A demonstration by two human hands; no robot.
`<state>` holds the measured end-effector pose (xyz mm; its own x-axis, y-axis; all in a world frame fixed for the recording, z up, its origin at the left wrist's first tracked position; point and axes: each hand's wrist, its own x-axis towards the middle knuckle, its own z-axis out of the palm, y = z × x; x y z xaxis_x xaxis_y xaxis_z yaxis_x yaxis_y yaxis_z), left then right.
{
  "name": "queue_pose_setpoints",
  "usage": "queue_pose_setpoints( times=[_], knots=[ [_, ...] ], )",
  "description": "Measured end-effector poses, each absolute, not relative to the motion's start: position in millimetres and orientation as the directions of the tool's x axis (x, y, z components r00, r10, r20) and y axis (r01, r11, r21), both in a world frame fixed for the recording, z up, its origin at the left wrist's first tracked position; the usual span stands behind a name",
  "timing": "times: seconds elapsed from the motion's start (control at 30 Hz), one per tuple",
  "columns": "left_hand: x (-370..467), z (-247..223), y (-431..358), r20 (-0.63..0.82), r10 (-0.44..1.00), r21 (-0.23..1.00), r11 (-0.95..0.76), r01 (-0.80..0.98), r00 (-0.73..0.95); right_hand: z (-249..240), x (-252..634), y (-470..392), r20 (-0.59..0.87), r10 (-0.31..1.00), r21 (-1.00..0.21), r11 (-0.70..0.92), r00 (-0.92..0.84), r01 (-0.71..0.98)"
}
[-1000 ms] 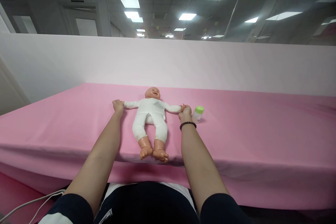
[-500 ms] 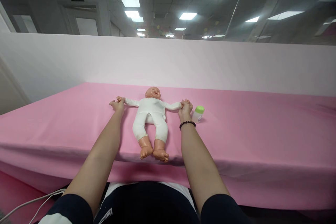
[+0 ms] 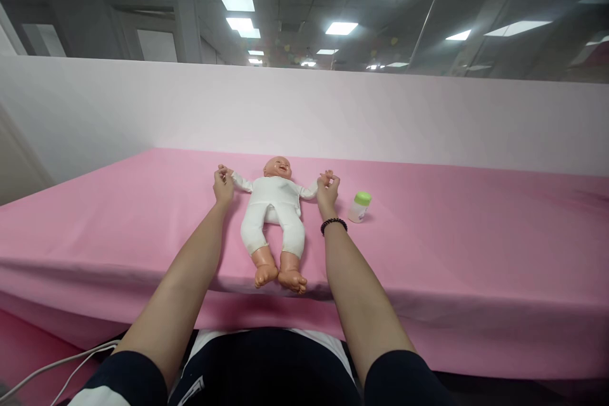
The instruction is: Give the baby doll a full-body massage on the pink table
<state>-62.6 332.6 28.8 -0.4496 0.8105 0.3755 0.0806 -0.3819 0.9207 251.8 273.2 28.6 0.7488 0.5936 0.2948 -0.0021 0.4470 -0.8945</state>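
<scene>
A baby doll (image 3: 272, 200) in a white suit lies on its back on the pink-covered table (image 3: 451, 235), head away from me and bare feet at the near edge. My left hand (image 3: 223, 186) is closed around the doll's hand on the left side. On the other side my right hand (image 3: 327, 191), with a dark beaded bracelet (image 3: 333, 223) at the wrist, grips the doll's other hand. Both doll arms are slightly bent, their hands raised toward head height. Just right of my right hand stands a small bottle (image 3: 360, 207) with a green cap, apart from it.
A low white wall (image 3: 304, 111) runs along the table's far side, with glass above it reflecting ceiling lights. Pale cables (image 3: 61, 361) hang at the lower left. The table's near edge lies close to my body.
Both my hands have moved inward and a little away from me, bringing the doll's hands with them. The doll's arms went from stretched sideways to bent. Its body and the bottle stayed in place.
</scene>
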Motion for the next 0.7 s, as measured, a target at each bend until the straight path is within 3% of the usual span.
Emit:
queue_pose_setpoints(
  times=[0.27,0.53,0.7],
  knots=[
    [-58.2,18.5,339.1,0.480,0.847,0.869,-0.425,0.253,-0.227,19.6,249.8,281.4,0.289,0.733,-0.936,0.353,0.616,0.019],
    [-60.9,15.4,346.9,0.355,0.923,0.843,-0.248,0.478,-0.146,13.4,254.7,286.4,0.311,0.774,-0.948,0.214,0.552,0.234],
    [-61.3,15.2,346.3,0.298,0.946,0.828,-0.190,0.528,-0.126,17.8,251.0,278.0,0.322,0.798,-0.930,0.167,0.509,0.327]
  ],
)
